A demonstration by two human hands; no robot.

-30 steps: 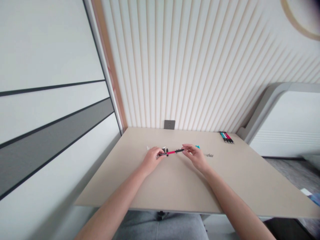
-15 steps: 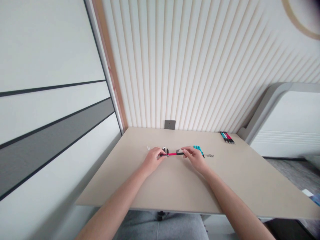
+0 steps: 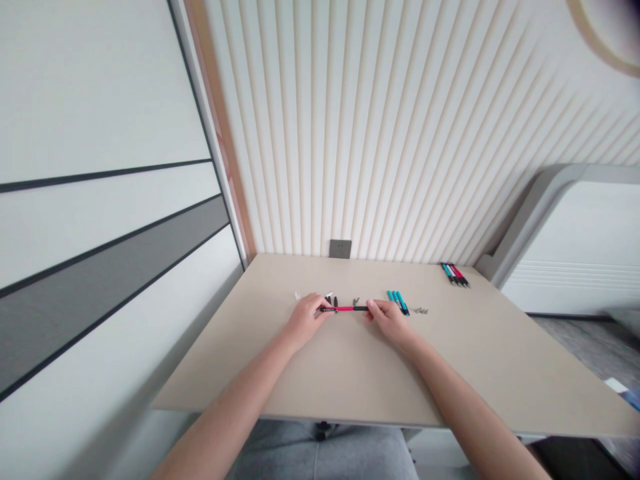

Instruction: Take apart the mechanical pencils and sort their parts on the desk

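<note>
A red and black pen (image 3: 345,309) lies level between my two hands, just over the table. My left hand (image 3: 307,313) is closed on its black left end, thumb and fingers pinching it. The black right end sits in the closed fingers of my right hand (image 3: 387,319). Small black pieces (image 3: 335,301) and a white piece (image 3: 329,295) rest behind my left hand. A small grey part (image 3: 356,301) is on the table behind the pen. Beyond my right hand are several turquoise pen barrels (image 3: 398,297) with dark ends.
Small grey metal-looking parts (image 3: 421,311) lie right of the turquoise barrels. Several turquoise, white and red pens (image 3: 455,275) form a row at the table's back right. The beige table (image 3: 340,373) meets a ribbed wall with a dark socket (image 3: 340,249). Small clear pieces (image 3: 297,295) lie at the left.
The fingers of my right hand have curled in around the pen's right end; before, the index finger was stretched out above it. My left hand stays in place.
</note>
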